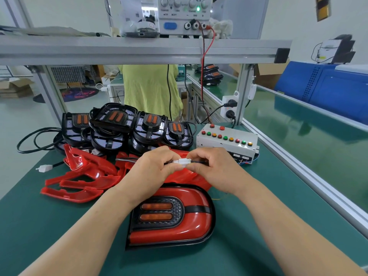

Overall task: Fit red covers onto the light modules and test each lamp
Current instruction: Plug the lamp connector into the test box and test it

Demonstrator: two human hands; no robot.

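Pinched between the fingertips of both hands, a white connector (183, 162) was held just behind and above the covered lamp (171, 216), the left hand (153, 168) gripping the half fed by a dark cable (125, 159) and the right hand (215, 168) gripping the half whose lead ran off toward the test box (227, 142), which sat behind and to the right of the lamp. Whether the two halves were fully seated could not be told, as the joint was hidden by the fingers. The lamp lay flat on the green bench mat (49, 226), its cover already fitted and its two amber strips (156, 211) unlit. Loose red covers (79, 176) were heaped behind and to the left of the lamp, bare light modules (123, 126) were stacked farther behind it, and a spare white plug (44, 168) lay well to its left. The step in hand was judged to be the plugging-in for the test. It would be done well if the halves were lined up squarely, keyed sides matched, and pushed straight together until latched, with force put on the housings and not on the wires. The cable would best be left slack, so that the lamp was not dragged across the mat. Only then would the box's buttons be worth pressing.
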